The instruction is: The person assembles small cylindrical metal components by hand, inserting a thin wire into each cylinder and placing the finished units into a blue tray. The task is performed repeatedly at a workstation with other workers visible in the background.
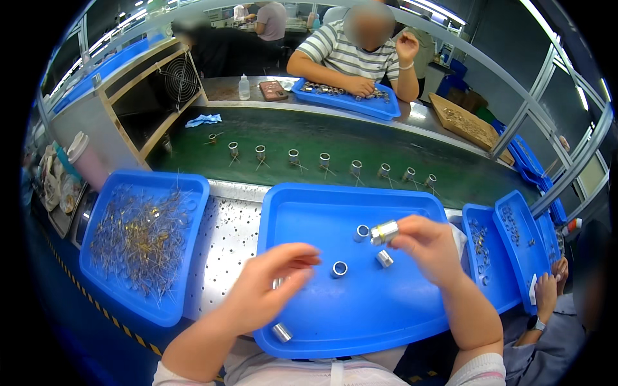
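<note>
My right hand [428, 248] pinches a short silver metal cylinder [384, 233] with a yellowish band, tilted above the large blue tray [386, 315]. My left hand [273, 280] hovers over the tray's left part, thumb apart from the fingers, with nothing visible between the fingertips. A silver piece [277, 283] shows partly behind it; whether they touch, I cannot tell. Two hollow metal cylinders stand upright in the tray, one near the middle [339, 269] and one beside the held piece [362, 233]. Another cylinder [384, 258] lies tilted below the right hand, and one [282, 332] lies at the near left corner.
On the left, a blue tray [138, 299] holds a tangle of thin wire-legged parts. Several cylinders with crossed wire legs [293, 156] line the green belt [270, 128]. Small blue trays [473, 212] stand at right, near a co-worker's hand [546, 293]. Another person sits across the belt.
</note>
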{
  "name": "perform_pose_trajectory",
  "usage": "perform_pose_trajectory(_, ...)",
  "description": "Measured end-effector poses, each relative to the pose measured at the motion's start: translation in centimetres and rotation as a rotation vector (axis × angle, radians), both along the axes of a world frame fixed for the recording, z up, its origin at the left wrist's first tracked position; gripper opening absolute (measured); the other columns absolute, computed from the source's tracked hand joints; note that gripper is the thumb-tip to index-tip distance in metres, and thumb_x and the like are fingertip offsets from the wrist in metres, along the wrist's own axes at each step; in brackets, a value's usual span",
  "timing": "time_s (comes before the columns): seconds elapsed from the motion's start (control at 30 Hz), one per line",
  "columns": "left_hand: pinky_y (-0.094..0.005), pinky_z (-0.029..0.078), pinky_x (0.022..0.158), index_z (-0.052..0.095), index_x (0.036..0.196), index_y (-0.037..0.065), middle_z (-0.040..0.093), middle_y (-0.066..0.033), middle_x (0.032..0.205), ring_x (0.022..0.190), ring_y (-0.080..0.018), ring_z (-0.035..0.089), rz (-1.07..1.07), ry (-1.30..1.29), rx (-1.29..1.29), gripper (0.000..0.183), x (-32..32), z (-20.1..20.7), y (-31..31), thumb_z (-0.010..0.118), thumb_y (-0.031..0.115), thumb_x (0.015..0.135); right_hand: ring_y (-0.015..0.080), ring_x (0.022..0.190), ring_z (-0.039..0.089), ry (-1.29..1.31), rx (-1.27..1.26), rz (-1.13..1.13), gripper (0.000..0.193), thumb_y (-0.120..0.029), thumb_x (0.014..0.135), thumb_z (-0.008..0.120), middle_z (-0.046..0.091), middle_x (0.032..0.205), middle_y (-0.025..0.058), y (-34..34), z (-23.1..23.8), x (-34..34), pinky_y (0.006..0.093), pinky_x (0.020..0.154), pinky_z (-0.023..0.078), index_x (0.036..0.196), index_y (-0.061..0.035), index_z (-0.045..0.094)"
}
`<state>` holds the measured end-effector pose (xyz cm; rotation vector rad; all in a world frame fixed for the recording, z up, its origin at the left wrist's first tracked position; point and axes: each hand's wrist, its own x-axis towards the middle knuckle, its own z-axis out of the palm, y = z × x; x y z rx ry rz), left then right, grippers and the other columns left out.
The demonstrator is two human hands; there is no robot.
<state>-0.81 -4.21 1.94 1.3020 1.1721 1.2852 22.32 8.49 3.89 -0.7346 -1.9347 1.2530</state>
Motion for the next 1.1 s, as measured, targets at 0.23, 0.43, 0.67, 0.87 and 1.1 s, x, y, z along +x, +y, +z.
perform_pose_trajectory(0.23,-0.0276,0.046,0.087,0.049,0.110,-0.001,0.056,-0.0120,0.104,0.098,-0.0161,0.056,-0.152,-0.334,-0.130,0.030,3.3,-0.6,1.3,0.059,0.008,0.084,0.0204,0.076,0.062,-0.048,0.213,0.050,0.015,0.002,0.072,0.068,0.064,0.085,0.0110,-4.0,-0.3,-0.3,0.0270,0.068,0.048,0.086,-0.0019,0.065)
perform_pose_trajectory(0.43,-0.0287,0.049,0.081,0.056,0.099,0.000,0.058,-0.0100,0.101,0.092,-0.0170,0.059,-0.023,-0.180,0.068,0.026,4.0,-0.7,0.7,0.067,0.001,0.075,0.0196,0.075,0.061,0.002,0.268,0.118,0.015,-0.001,0.073,0.068,0.064,0.084,0.0106,-4.3,-0.9,-0.3,0.0275,0.066,0.047,0.088,-0.0004,0.064)
perform_pose_trajectory(0.67,-0.0310,0.050,0.074,0.061,0.089,0.002,0.063,-0.0106,0.090,0.088,-0.0210,0.061,0.189,0.433,0.630,0.033,4.2,-1.0,0.6,0.072,-0.009,0.060,0.0187,0.074,0.059,0.040,-0.004,0.145,0.013,-0.004,0.075,0.068,0.064,0.085,0.0108,-4.7,-1.4,-0.1,0.0274,0.067,0.045,0.086,-0.0009,0.063)
perform_pose_trajectory(0.87,-0.0294,0.050,0.080,0.056,0.099,0.001,0.059,-0.0105,0.100,0.092,-0.0186,0.060,0.009,-0.221,0.084,0.030,3.9,-1.0,0.1,0.068,-0.002,0.072,0.0195,0.076,0.059,0.011,0.135,0.127,0.013,-0.003,0.073,0.069,0.062,0.089,0.0114,-4.9,-1.5,-0.4,0.0277,0.065,0.046,0.083,-0.0018,0.062)
perform_pose_trajectory(1.1,-0.0302,0.046,0.090,0.051,0.106,-0.003,0.056,-0.0114,0.103,0.097,-0.0172,0.057,-0.168,-0.468,-0.231,0.031,3.2,-1.2,0.0,0.064,-0.002,0.077,0.0214,0.077,0.061,0.030,0.385,0.138,0.020,0.000,0.066,0.073,0.061,0.094,0.0121,-4.8,-1.5,-1.0,0.0286,0.065,0.050,0.082,-0.0026,0.062)
